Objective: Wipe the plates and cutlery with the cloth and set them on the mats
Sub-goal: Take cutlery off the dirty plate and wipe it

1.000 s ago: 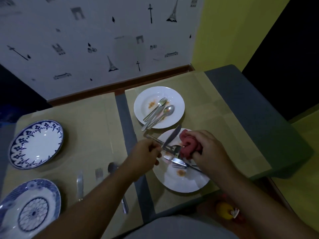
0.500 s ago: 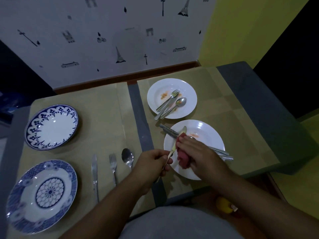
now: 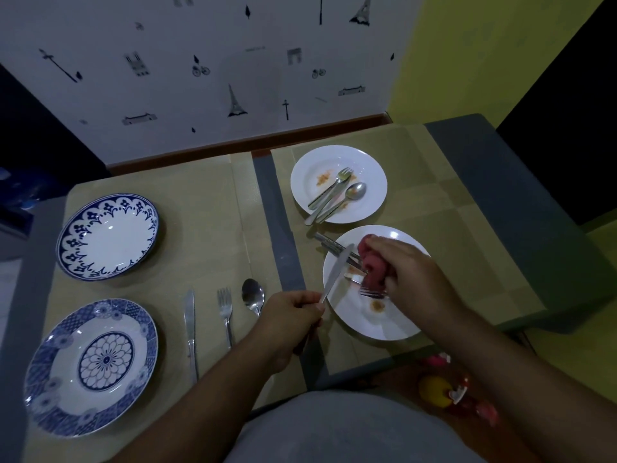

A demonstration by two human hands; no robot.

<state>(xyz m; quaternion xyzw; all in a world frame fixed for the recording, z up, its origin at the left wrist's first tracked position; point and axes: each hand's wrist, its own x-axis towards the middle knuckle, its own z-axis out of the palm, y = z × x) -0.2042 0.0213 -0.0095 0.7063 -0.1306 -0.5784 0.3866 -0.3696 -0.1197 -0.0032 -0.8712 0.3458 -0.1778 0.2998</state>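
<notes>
My right hand point(image 3: 407, 279), clenched round the red cloth point(image 3: 372, 269), hides most of the fork point(image 3: 372, 292) on the white plate point(image 3: 367, 324) at centre right, while my left hand point(image 3: 293, 324) grips the knife point(image 3: 337, 272), which the cloth no longer wraps.

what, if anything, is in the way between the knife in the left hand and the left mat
Nothing visible blocks it. The left hand holds the knife, and the left mat is just past the grey strip. A spoon, fork and second knife lie there; set it beside them.
</notes>
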